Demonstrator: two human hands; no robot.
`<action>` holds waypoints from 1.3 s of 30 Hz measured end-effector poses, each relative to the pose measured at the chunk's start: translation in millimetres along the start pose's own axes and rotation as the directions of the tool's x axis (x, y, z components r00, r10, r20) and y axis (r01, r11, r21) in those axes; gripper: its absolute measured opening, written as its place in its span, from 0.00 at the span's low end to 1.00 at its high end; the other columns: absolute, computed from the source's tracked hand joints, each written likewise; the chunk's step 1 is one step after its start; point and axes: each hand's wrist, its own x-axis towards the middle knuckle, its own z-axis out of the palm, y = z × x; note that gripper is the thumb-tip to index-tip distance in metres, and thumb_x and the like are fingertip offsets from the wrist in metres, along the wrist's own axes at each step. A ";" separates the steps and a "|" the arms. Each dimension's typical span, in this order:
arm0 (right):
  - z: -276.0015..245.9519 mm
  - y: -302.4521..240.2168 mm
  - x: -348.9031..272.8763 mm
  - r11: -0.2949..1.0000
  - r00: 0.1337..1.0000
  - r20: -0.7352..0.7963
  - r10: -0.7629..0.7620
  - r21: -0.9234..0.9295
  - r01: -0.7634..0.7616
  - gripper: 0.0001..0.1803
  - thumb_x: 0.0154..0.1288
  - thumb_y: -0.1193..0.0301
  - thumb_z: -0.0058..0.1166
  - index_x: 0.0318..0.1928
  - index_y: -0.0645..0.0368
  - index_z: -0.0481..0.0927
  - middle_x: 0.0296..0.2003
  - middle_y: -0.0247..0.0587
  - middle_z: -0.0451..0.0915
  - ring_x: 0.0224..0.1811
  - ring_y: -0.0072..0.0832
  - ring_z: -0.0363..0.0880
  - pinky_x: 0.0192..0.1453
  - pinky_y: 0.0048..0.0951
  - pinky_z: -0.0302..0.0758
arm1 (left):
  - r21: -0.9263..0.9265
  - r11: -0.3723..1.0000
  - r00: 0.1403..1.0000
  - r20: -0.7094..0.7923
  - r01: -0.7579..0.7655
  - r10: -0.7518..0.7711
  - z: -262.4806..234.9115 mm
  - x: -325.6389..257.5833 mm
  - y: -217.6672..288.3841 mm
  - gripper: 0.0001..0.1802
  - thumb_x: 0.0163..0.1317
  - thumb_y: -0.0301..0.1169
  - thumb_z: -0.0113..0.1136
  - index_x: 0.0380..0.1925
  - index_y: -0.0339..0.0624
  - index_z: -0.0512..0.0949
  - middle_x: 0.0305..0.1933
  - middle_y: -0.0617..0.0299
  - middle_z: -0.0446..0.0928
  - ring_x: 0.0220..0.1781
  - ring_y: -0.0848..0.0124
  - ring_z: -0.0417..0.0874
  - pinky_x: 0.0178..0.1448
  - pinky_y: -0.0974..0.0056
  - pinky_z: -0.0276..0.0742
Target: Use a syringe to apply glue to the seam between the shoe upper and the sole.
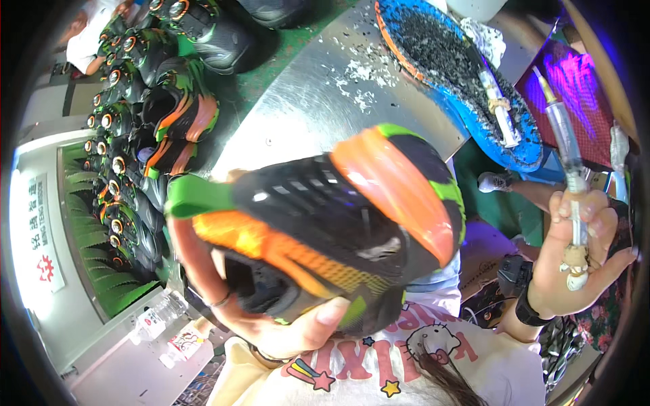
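My left hand (pixel 291 335) is wrapped round a black sneaker (pixel 298 210) with orange and green parts, thumb pressed on its side. The shoe is tipped on its side in front of my chest, its dark foot opening toward me, and it is slightly blurred. Off to the right, my right hand (pixel 552 287) is raised and grips a clear syringe (pixel 563 135) with the tip pointing up. Tan wrapping goes round the syringe's lower end. The shoe and the syringe are well apart.
A blue tray (pixel 460 115) with an orange rim stands on the metal table (pixel 305 88), holding black scraps and a second syringe (pixel 499 108). White crumbs (pixel 365 74) litter the table. Several similar sneakers (pixel 179 101) crowd the left. Plastic bottles (pixel 159 314) lie lower left. Another person (pixel 88 47) is far left.
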 end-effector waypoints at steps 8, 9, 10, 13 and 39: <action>31.3 -6.3 -13.9 0.448 0.790 0.546 -0.279 -0.653 0.610 0.48 0.72 0.34 0.12 0.47 0.60 0.80 0.45 0.54 0.72 0.44 0.44 0.72 0.50 0.51 0.75 | -0.340 0.940 0.970 0.228 -0.007 0.090 -6.9 -24.7 -16.0 0.65 0.43 0.18 0.72 0.76 0.35 0.36 0.70 0.34 0.60 0.67 0.50 0.72 0.67 0.50 0.70; 36.7 -8.6 -12.8 0.355 0.726 0.620 -0.297 -0.634 0.687 0.48 0.71 0.34 0.12 0.47 0.60 0.81 0.45 0.54 0.73 0.43 0.45 0.73 0.49 0.51 0.77 | -0.350 0.937 0.971 0.224 -0.005 0.088 -6.6 -27.1 -15.6 0.65 0.43 0.18 0.72 0.76 0.35 0.36 0.70 0.34 0.60 0.67 0.50 0.72 0.67 0.50 0.70; 41.2 -10.1 -12.1 0.261 0.656 0.690 -0.305 -0.602 0.755 0.49 0.71 0.33 0.12 0.47 0.60 0.83 0.45 0.54 0.73 0.43 0.46 0.73 0.48 0.50 0.79 | -0.378 0.926 0.974 0.200 -0.019 0.102 -6.4 -29.2 -15.2 0.65 0.43 0.18 0.72 0.76 0.35 0.37 0.71 0.34 0.59 0.67 0.50 0.71 0.68 0.50 0.69; 47.0 -13.2 -18.5 0.131 0.610 0.717 -0.337 -0.607 0.784 0.50 0.69 0.31 0.14 0.44 0.56 0.85 0.44 0.50 0.71 0.47 0.45 0.70 0.48 0.50 0.83 | -0.430 0.902 0.978 0.180 -0.023 0.110 1.6 -34.4 -13.6 0.65 0.43 0.18 0.72 0.76 0.33 0.37 0.71 0.34 0.59 0.68 0.49 0.70 0.68 0.49 0.69; 43.0 7.6 -12.6 0.669 0.677 0.587 -0.444 -0.286 0.687 0.44 0.68 0.31 0.16 0.29 0.44 0.83 0.50 0.45 0.68 0.46 0.42 0.65 0.49 0.43 0.70 | -0.456 0.888 0.952 0.240 -0.063 0.191 -27.6 -70.8 -92.0 0.72 0.33 0.23 0.78 0.76 0.45 0.40 0.72 0.32 0.56 0.70 0.46 0.67 0.73 0.43 0.62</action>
